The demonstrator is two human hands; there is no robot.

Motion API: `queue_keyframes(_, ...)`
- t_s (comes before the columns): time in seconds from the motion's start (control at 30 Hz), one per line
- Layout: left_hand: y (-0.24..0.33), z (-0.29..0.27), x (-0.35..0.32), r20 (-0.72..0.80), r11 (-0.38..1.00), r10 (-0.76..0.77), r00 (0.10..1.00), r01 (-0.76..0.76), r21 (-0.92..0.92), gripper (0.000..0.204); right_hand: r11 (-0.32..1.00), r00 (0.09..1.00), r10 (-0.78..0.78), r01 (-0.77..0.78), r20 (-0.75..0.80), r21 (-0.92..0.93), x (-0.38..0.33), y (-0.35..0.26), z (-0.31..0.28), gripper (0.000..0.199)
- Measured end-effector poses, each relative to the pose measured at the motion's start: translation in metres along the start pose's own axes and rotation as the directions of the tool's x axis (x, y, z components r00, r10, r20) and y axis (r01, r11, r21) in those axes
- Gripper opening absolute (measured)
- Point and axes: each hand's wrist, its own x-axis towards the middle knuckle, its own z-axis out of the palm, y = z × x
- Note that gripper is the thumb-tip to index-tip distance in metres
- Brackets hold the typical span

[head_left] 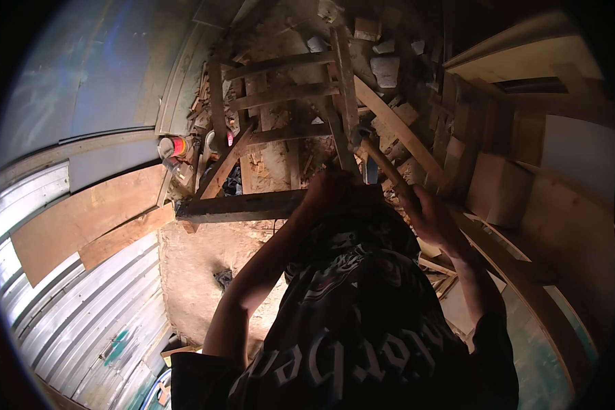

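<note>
A hammer (384, 160) is gripped by its wooden handle in my right hand (427, 213), which is closed around the lower end. The hammer's dark head points forward, beside the right upright of a wooden frame (287, 93). My left hand (328, 190) is closed at the near side of the frame, where a thick dark beam (246, 206) runs crosswise in front of me. Deep shadow hides what those left fingers hold. Several crosspieces join the frame's two uprights, and a slanted brace (229, 158) meets the beam on the left.
Wood scraps and rubble cover the ground around the frame. A long board (402, 133) leans diagonally at the right, near a cardboard box (500, 190). At the left stand a can (172, 147) and a corrugated metal wall (89, 307), with plywood (89, 212) above it.
</note>
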Motion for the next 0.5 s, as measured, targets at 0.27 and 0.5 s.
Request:
queue_keyframes(0.27,-0.001,0.003,-0.004,-0.024,0.999,0.015,1.000,-0.014,0.045,0.019,0.994,0.998,-0.041,0.046,0.053,-0.102,-0.008,-0.004,0.004,0.035)
queue_keyframes(0.5,-0.005,0.006,-0.002,-0.065,0.997,0.050,0.997,-0.046,0.057,0.019,0.993,0.997,0.073,-0.069,0.039,-0.094,-0.011,-0.026,0.002,0.036)
